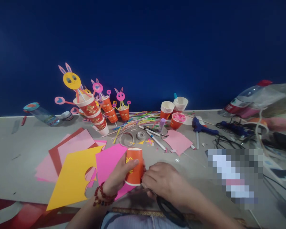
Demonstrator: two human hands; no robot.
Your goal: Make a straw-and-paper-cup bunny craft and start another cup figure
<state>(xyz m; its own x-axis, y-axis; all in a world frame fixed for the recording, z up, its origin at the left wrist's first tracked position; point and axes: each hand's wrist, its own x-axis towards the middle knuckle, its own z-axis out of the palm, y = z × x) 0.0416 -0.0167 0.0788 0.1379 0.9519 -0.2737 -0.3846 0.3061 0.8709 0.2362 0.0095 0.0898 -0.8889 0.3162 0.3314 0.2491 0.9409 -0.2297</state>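
An orange paper cup [134,165] with yellow print is upside down above the front of the table. My left hand [120,171], wearing red bead bracelets, is wrapped round its left side with the thumb across the front. Against the cup's lower right edge, my right hand [160,181] is closed on a pair of scissors [170,211]. Their black handle loops hang below the fingers, while the blades are hidden by the hand and cup. Beneath the left hand lie a magenta paper sheet [109,159] and a yellow sheet [69,175] with round cut-outs.
Stacked cups with paper rabbit figures [88,108] stand at back left, near a bottle [43,114]. Coloured straws [143,119], tape [126,139] and pens [156,140] lie mid-table. A blue glue gun [205,127], cables and a blurred-out phone-like patch [233,178] occupy the right.
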